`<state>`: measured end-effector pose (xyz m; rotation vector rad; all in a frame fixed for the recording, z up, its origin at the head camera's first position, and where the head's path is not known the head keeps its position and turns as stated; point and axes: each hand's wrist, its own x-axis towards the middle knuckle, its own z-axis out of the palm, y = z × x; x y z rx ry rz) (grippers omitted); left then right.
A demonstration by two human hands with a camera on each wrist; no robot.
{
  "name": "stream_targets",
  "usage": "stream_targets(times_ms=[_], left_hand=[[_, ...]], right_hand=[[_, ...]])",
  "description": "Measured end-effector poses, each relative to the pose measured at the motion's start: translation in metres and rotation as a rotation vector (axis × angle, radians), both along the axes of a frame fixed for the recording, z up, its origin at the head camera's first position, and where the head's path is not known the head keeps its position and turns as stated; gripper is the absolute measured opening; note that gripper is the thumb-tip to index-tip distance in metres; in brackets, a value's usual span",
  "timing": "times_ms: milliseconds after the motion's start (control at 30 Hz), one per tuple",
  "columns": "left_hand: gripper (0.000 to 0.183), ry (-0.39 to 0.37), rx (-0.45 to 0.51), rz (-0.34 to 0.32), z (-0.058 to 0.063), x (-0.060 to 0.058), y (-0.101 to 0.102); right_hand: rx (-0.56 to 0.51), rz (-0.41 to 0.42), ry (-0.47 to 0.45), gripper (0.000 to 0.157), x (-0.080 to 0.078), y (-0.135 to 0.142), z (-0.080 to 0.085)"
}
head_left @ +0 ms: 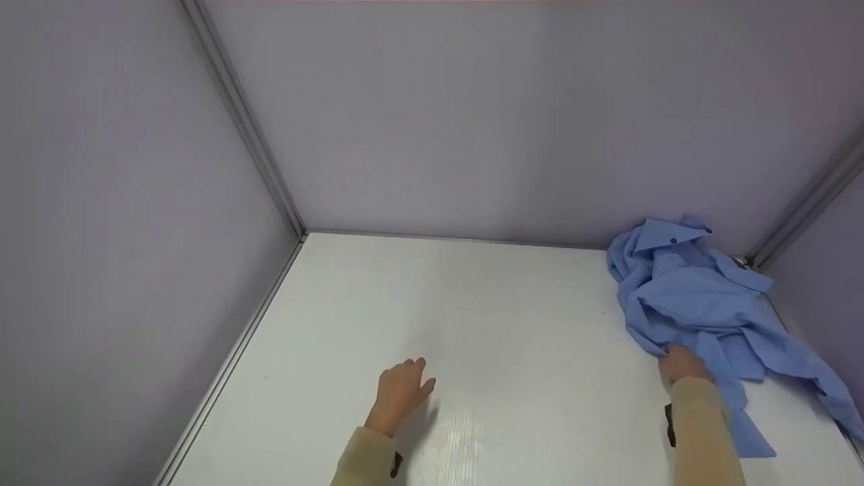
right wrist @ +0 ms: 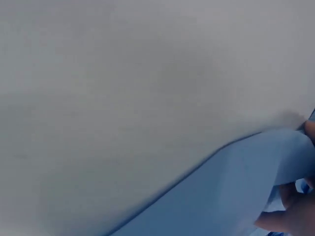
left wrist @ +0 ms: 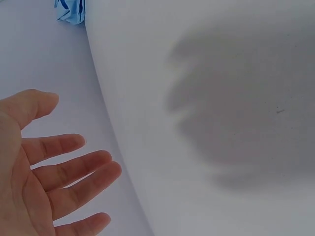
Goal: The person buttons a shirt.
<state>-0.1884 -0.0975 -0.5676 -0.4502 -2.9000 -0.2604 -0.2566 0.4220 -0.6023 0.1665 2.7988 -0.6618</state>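
A crumpled blue shirt (head_left: 702, 297) lies in a heap at the far right corner of the white table (head_left: 499, 337). Its collar with dark buttons tops the pile, and one part trails down the right side. My right hand (head_left: 683, 364) grips the near left edge of the cloth. In the right wrist view, fingers (right wrist: 295, 216) pinch a fold of the blue fabric (right wrist: 221, 191), with part of the hand out of frame. Above the middle of the table my left hand (head_left: 399, 395) hovers, fingers spread and relaxed, holding nothing; its palm (left wrist: 24, 196) shows in the left wrist view.
Grey panels stand along the left (head_left: 135, 236), back (head_left: 439, 121) and right (head_left: 820, 283) of the table. Metal strips run along their corners. A small shiny item (head_left: 740, 260) shows beside the shirt in the back right corner; its kind is unclear.
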Motion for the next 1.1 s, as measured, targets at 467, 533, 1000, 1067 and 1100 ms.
stream_targets(times_ms=[467, 533, 1000, 1067, 1100], left_hand=[[0.031, 0.005, 0.065, -0.04, 0.002, -0.001, 0.009], [0.031, 0.013, 0.07, -0.047, 0.002, -0.002, 0.011], [0.032, -0.031, 0.108, -0.076, 0.005, 0.0, 0.015], [0.032, -0.029, 0.113, -0.082, 0.005, 0.0, 0.016], [0.032, -0.029, 0.116, -0.087, 0.005, 0.0, 0.017]], right_hand=[[-0.14, 0.174, 0.164, 0.015, -0.007, -0.067, 0.004], [-0.156, 0.204, 0.167, 0.019, -0.008, -0.082, 0.002], [-0.061, 0.774, 0.281, 0.029, 0.023, -0.197, -0.007], [-0.037, 0.863, 0.287, 0.029, 0.034, -0.209, -0.005], [-0.028, 0.903, 0.288, 0.028, 0.039, -0.214, -0.004]])
